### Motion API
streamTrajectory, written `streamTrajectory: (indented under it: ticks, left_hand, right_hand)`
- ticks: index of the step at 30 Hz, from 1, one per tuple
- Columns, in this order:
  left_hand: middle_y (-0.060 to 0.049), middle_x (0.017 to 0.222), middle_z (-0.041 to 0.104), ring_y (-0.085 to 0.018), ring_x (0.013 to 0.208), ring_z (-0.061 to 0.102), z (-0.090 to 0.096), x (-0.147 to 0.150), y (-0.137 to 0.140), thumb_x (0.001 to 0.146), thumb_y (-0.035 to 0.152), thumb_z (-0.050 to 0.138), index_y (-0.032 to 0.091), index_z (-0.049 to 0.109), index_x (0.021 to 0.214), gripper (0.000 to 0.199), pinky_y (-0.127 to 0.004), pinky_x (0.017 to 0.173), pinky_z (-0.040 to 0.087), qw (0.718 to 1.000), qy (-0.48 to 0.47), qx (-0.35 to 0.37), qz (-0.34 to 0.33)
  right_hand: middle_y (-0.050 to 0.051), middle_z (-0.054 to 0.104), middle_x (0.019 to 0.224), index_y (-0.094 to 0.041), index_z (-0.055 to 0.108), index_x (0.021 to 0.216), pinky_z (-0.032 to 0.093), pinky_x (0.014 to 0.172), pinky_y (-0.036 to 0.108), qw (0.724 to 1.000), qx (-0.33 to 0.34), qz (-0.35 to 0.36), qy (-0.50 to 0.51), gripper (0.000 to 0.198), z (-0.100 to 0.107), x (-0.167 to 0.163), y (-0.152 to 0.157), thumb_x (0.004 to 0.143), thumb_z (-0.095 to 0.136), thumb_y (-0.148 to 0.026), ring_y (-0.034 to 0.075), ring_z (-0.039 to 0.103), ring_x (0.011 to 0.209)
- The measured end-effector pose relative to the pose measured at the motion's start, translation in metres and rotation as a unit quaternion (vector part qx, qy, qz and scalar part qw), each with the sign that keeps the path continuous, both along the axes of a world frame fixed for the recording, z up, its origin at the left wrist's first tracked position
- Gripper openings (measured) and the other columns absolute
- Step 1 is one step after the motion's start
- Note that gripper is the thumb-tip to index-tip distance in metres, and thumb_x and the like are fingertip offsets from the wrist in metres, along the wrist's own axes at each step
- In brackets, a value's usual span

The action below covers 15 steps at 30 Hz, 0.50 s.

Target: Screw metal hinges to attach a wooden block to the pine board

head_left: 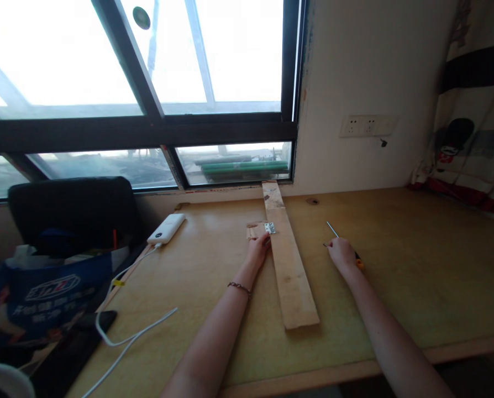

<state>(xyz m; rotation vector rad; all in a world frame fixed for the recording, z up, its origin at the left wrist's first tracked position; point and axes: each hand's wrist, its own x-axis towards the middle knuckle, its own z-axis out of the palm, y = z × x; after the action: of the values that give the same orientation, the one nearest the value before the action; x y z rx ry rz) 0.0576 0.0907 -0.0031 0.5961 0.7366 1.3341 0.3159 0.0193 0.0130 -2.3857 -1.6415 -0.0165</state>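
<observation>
A long wooden board lies on the table, its far end by the window sill. A small metal hinge sits over the board's left edge and a short wood piece beside it. My left hand has its fingers closed at the hinge's near edge, against the two wood pieces. To the right of the board, my right hand is closed around a screwdriver, its thin shaft pointing away and left. A tiny dark thing, perhaps a screw, sticks out at the right fingertips.
A white power bank with a white cable rests at the table's left side. Beyond that edge are a black chair and a blue bag. A wall socket and a curtain are at the right.
</observation>
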Motion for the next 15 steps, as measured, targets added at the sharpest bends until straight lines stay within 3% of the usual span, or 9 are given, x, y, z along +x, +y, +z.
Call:
streamTrajectory:
  ticks: [7, 11, 13, 15]
  left_hand:
    - [-0.008, 0.094, 0.068, -0.020, 0.084, 0.064, 0.0030, 0.0004, -0.0042, 0.063, 0.015, 0.069, 0.014, 0.061, 0.094, 0.032, -0.032, 0.075, 0.052, 1.000, -0.011, 0.013, 0.000]
    - [-0.008, 0.094, 0.067, -0.020, 0.082, 0.064, 0.0023, 0.0005, -0.0027, 0.062, 0.014, 0.069, 0.014, 0.061, 0.094, 0.033, -0.032, 0.075, 0.052, 1.000, -0.014, 0.008, 0.003]
    - [-0.008, 0.095, 0.067, -0.020, 0.082, 0.064, 0.0009, 0.0004, -0.0008, 0.062, 0.014, 0.069, 0.014, 0.060, 0.095, 0.034, -0.031, 0.075, 0.052, 1.000, -0.014, 0.003, 0.005]
    - [-0.008, 0.096, 0.066, -0.019, 0.083, 0.064, -0.0003, 0.0001, 0.0008, 0.062, 0.013, 0.069, 0.014, 0.060, 0.096, 0.035, -0.031, 0.075, 0.052, 1.000, -0.013, -0.001, 0.004]
  right_hand:
    - [0.015, 0.069, 0.074, -0.014, 0.070, 0.069, 0.042, 0.059, 0.027, 0.998, 0.053, 0.013, 0.026, 0.019, 0.0001, -0.0030, -0.0004, 0.074, 0.053, -0.019, 0.022, 0.065, 0.071]
    - [0.011, 0.068, 0.065, -0.016, 0.069, 0.065, 0.042, 0.060, 0.027, 0.984, 0.112, 0.008, 0.140, 0.018, 0.0017, -0.0020, 0.0008, 0.072, 0.054, -0.024, 0.021, 0.064, 0.067]
    - [0.008, 0.066, 0.059, -0.014, 0.067, 0.066, 0.042, 0.056, 0.026, 0.951, 0.153, -0.009, 0.270, 0.017, 0.0021, -0.0013, 0.0024, 0.068, 0.057, -0.028, 0.018, 0.061, 0.059]
    - [0.005, 0.064, 0.060, -0.013, 0.065, 0.070, 0.040, 0.047, 0.023, 0.881, 0.195, -0.036, 0.429, 0.020, 0.0024, -0.0006, 0.0044, 0.062, 0.062, -0.031, 0.014, 0.056, 0.050]
